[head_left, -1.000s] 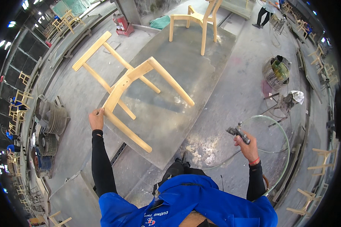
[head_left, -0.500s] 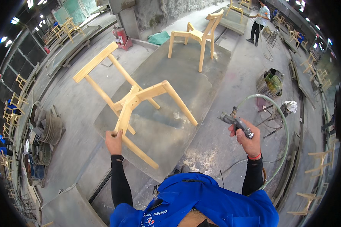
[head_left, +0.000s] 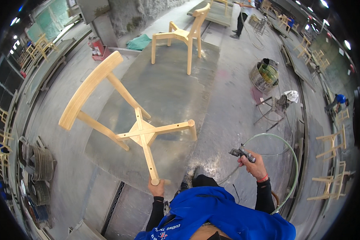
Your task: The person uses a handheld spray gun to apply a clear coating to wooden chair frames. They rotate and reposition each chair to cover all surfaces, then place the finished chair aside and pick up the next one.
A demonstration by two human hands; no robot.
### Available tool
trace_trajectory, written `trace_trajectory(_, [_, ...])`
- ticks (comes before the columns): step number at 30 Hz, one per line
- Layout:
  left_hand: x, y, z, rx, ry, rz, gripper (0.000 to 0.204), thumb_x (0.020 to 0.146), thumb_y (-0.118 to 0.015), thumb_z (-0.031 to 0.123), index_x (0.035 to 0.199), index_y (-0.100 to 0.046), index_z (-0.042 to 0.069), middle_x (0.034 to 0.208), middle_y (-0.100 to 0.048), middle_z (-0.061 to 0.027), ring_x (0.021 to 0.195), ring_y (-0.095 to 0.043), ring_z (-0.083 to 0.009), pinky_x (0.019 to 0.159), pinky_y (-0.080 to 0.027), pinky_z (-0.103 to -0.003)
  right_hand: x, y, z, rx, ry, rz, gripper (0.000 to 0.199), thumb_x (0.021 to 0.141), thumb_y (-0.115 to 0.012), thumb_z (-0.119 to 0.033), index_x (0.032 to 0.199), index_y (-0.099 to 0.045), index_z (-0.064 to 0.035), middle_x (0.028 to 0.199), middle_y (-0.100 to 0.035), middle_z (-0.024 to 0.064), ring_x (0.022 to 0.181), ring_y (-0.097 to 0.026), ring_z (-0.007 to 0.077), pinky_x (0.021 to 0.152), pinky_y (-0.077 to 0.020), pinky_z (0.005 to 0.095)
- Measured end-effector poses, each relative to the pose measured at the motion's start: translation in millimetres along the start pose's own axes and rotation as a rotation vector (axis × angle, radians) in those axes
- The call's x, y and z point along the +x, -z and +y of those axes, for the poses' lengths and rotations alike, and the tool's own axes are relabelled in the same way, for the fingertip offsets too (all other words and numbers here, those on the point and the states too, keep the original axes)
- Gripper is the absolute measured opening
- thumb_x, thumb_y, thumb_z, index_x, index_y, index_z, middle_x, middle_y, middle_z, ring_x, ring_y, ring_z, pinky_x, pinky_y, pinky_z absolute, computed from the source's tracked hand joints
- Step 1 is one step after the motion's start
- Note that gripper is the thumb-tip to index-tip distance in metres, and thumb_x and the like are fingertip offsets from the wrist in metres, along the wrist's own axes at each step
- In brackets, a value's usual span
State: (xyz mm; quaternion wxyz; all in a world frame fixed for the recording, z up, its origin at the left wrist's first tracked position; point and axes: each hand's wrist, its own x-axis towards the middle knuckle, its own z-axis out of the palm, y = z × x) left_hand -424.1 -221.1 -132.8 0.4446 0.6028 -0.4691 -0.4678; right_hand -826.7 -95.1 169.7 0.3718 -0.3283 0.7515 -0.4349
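Observation:
A pale wooden chair frame point(head_left: 143, 129) stands on the large grey board, its curved backrest point(head_left: 91, 91) to the far left and its cross-shaped seat support facing up. My left hand point(head_left: 157, 187) is closed round the near front corner of that frame, at the top of a leg. Part of the fingers is hidden by the wood. Off to the right, my right hand point(head_left: 254, 165) grips a spray gun point(head_left: 241, 153), whose nozzle points left. A pale green hose point(head_left: 294, 160) loops from the gun round the right side of my arm.
Another chair frame point(head_left: 184, 37) stands at the board's point(head_left: 176, 86) far end. Right of it are a stained bucket point(head_left: 264, 76) and a small metal stand point(head_left: 273, 110). A red fire extinguisher point(head_left: 96, 46) and stacked round containers point(head_left: 38, 160) lie left. A person point(head_left: 241, 20) stands far back.
The chair frame has turned and come down from its tilt, so its cross now faces up. My left hand has moved right and closer to me; my right hand with the spray gun is slightly lower.

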Motion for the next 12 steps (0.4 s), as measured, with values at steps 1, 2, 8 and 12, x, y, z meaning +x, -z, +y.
trace_trajectory(1, [10,5,-12,0.008,-0.013,-0.009,0.051,0.071,-0.079,0.003,0.119,-0.063,-0.004,0.098,-0.065,-0.0046,0.087,-0.063,-0.0166,0.079,-0.054,-0.033,-1,1,2,0.009,-0.029,0.003,0.046,0.100,-0.070,-0.030,0.131,-0.065,0.0029,0.089,-0.073,0.0061,0.070,-0.064,0.0092,0.057,-0.0481,0.0239])
trace_trajectory(2, [27,19,-21,-0.014,-0.012,-0.029,0.060,0.070,-0.081,0.001,0.126,-0.062,-0.004,0.100,-0.065,-0.0050,0.090,-0.063,-0.0168,0.080,-0.054,-0.034,-2,2,3,0.027,-0.039,-0.006,0.045,0.100,-0.069,-0.030,0.132,-0.065,0.0017,0.088,-0.073,0.0053,0.068,-0.062,0.0078,0.055,-0.0464,0.0230])
trace_trajectory(8, [186,99,-20,0.271,-0.059,0.149,0.047,0.073,-0.083,0.001,0.115,-0.060,-0.002,0.104,-0.067,-0.0099,0.093,-0.065,-0.0226,0.085,-0.054,-0.037,10,6,14,0.016,-0.053,-0.039,0.046,0.100,-0.069,-0.034,0.135,-0.065,-0.0034,0.085,-0.073,0.0009,0.058,-0.051,0.0032,0.050,-0.0418,0.0222])
trace_trajectory(12, [247,102,7,0.194,-0.042,0.308,0.047,0.083,-0.071,0.005,0.128,-0.058,-0.002,0.116,-0.066,-0.0132,0.107,-0.064,-0.0272,0.101,-0.049,-0.040,27,-5,7,0.160,0.047,-0.088,0.048,0.098,-0.069,-0.041,0.130,-0.068,-0.0047,0.087,-0.074,0.0042,0.057,-0.054,0.0059,0.048,-0.0434,0.0209])
